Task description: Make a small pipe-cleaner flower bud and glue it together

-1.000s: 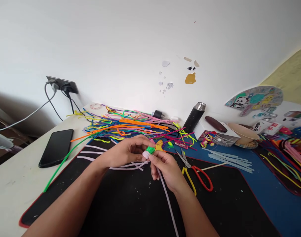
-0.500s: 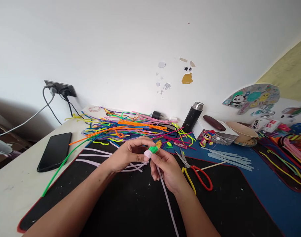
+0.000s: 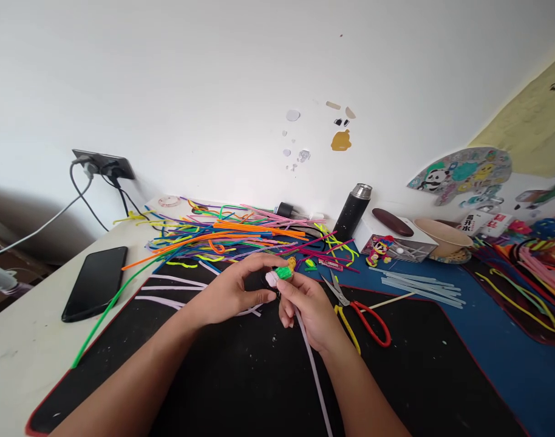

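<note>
A small figure of wound pipe cleaners [image 3: 284,273], pale lilac at the left, green in the middle and yellow-orange at the tip, is pinched in my right hand [image 3: 305,303]. From that hand a long lilac pipe cleaner [image 3: 314,370] runs down toward the front. My left hand [image 3: 241,288] is curved around the left side of the figure, thumb apart from the fingers; its fingertips reach behind or against the green part. Right of my hands lie red-handled scissors [image 3: 371,321], partly over a yellow pipe cleaner [image 3: 349,331].
Colourful pipe cleaners [image 3: 223,233] are heaped along the wall. A phone [image 3: 95,282] lies at the left. Behind the black mat [image 3: 241,376] stand a black flask [image 3: 353,212], a white box [image 3: 396,237] and a small doll [image 3: 380,252]. Pale sticks [image 3: 423,288] lie at the right.
My left thumb has come off the lilac end and dropped lower, so more of the lilac and green parts shows. The view has shifted slightly.
</note>
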Motion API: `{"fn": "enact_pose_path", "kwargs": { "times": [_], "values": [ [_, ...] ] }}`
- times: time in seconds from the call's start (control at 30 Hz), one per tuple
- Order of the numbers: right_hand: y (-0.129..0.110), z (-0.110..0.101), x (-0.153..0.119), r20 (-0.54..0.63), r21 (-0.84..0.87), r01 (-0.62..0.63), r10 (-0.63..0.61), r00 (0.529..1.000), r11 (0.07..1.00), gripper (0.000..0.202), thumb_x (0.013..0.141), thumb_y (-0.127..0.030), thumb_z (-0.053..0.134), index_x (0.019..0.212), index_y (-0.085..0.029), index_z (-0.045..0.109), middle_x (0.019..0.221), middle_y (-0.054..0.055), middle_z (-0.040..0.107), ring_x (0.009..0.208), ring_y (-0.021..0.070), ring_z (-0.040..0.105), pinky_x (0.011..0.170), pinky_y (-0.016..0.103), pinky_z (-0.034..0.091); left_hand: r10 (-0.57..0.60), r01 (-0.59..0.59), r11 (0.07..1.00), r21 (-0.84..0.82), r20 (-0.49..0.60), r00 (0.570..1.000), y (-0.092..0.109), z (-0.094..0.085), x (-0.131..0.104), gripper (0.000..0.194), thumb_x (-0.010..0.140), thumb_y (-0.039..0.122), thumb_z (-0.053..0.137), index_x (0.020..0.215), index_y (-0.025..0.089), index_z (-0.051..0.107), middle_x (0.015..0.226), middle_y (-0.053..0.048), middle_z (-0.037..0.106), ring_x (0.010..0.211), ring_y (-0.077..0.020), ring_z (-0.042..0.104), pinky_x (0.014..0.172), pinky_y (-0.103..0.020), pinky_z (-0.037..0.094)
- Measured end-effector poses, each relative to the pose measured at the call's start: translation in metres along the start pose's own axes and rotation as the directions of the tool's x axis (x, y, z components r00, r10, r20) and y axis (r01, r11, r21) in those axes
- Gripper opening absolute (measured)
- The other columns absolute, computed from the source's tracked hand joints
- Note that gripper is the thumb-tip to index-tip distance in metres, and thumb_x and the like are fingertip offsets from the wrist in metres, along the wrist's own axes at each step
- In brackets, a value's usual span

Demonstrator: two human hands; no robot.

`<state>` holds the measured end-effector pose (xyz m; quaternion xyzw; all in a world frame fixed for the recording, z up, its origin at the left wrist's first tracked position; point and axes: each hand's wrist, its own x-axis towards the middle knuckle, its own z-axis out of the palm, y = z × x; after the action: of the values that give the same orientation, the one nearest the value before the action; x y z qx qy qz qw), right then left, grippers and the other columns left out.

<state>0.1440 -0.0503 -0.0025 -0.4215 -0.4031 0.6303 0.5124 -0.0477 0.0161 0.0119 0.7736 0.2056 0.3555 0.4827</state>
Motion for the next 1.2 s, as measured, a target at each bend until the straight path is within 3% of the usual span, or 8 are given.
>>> {"fn": "enact_pose_path", "kwargs": {
  "times": [0.1, 0.2, 0.53, 0.7, 0.83, 1.07, 1.2],
  "values": [
    [0.001, -0.001, 0.001, -0.021, -0.066, 0.015, -0.017, 1.000, 0.998, 0.041, 0.085, -0.056, 0.082, 0.085, -0.018, 0.068, 0.047, -0.010, 0.048, 0.039, 0.0101, 0.053, 0.042, 0.021, 0.036, 0.077, -0.080, 0.988, 0.131, 0.032, 0.997, 0.006, -0.005, 0.000, 0.052, 0.094, 0.025, 0.077, 0.144, 0.027, 0.065, 0.146, -0.012, 0.067, 0.139, -0.0299, 0.058, 0.119, -0.048, 0.043],
    [0.004, -0.002, 0.001, -0.013, -0.111, 0.010, -0.011, 1.000, 0.994, 0.040, 0.086, -0.057, 0.080, 0.086, -0.019, 0.067, 0.048, -0.010, 0.048, 0.040, 0.0104, 0.054, 0.042, 0.021, 0.036, 0.099, -0.109, 0.976, 0.188, 0.061, 0.993, 0.008, -0.009, 0.000, 0.040, 0.098, 0.019, 0.068, 0.138, 0.027, 0.069, 0.140, -0.010, 0.071, 0.132, -0.0269, 0.064, 0.116, -0.045, 0.047],
    [0.006, 0.000, 0.001, 0.031, -0.142, -0.005, 0.010, 0.999, 0.990, 0.040, 0.088, -0.056, 0.079, 0.083, -0.018, 0.066, 0.050, -0.008, 0.052, 0.041, 0.0102, 0.055, 0.042, 0.020, 0.033, 0.052, -0.065, 0.980, 0.190, 0.075, 0.996, 0.010, -0.010, -0.002, 0.035, 0.098, 0.017, 0.066, 0.131, 0.027, 0.072, 0.128, -0.009, 0.068, 0.122, -0.0243, 0.063, 0.110, -0.041, 0.051],
    [0.005, 0.000, 0.001, 0.027, -0.106, -0.008, 0.011, 1.000, 0.994, 0.041, 0.087, -0.056, 0.080, 0.086, -0.018, 0.065, 0.053, -0.007, 0.057, 0.041, 0.0102, 0.055, 0.041, 0.020, 0.036, 0.007, -0.009, 0.995, 0.094, 0.021, 1.000, 0.008, -0.010, -0.001, 0.034, 0.093, 0.023, 0.076, 0.127, 0.025, 0.074, 0.128, -0.009, 0.066, 0.122, -0.0259, 0.062, 0.109, -0.042, 0.050],
    [0.004, 0.001, -0.001, 0.034, -0.068, 0.007, -0.005, 0.999, 0.998, 0.041, 0.088, -0.057, 0.080, 0.091, -0.018, 0.068, 0.056, -0.005, 0.061, 0.041, 0.0097, 0.055, 0.041, 0.019, 0.037, -0.017, 0.014, 0.996, -0.089, -0.034, 0.999, 0.000, -0.005, 0.000, 0.039, 0.088, 0.028, 0.084, 0.126, 0.026, 0.076, 0.123, -0.009, 0.066, 0.120, -0.0261, 0.063, 0.109, -0.041, 0.049],
    [-0.001, 0.001, -0.003, 0.073, 0.065, 0.005, -0.010, 0.997, 0.998, 0.041, 0.085, -0.056, 0.084, 0.093, -0.018, 0.071, 0.055, -0.004, 0.061, 0.039, 0.0094, 0.053, 0.039, 0.020, 0.036, -0.097, 0.055, 0.871, -0.488, -0.062, 0.993, -0.011, 0.020, 0.002, 0.044, 0.080, 0.028, 0.090, 0.123, 0.026, 0.079, 0.122, -0.009, 0.066, 0.106, -0.0238, 0.066, 0.095, -0.038, 0.055],
    [-0.003, 0.000, -0.003, 0.079, 0.095, 0.005, -0.012, 0.997, 0.996, 0.039, 0.085, -0.053, 0.085, 0.091, -0.018, 0.071, 0.050, -0.006, 0.056, 0.037, 0.0091, 0.051, 0.039, 0.019, 0.034, -0.108, 0.074, 0.859, -0.507, -0.038, 0.993, -0.008, 0.022, 0.003, 0.045, 0.082, 0.028, 0.089, 0.126, 0.026, 0.078, 0.123, -0.009, 0.067, 0.110, -0.0247, 0.066, 0.096, -0.038, 0.055]
  ]
}}
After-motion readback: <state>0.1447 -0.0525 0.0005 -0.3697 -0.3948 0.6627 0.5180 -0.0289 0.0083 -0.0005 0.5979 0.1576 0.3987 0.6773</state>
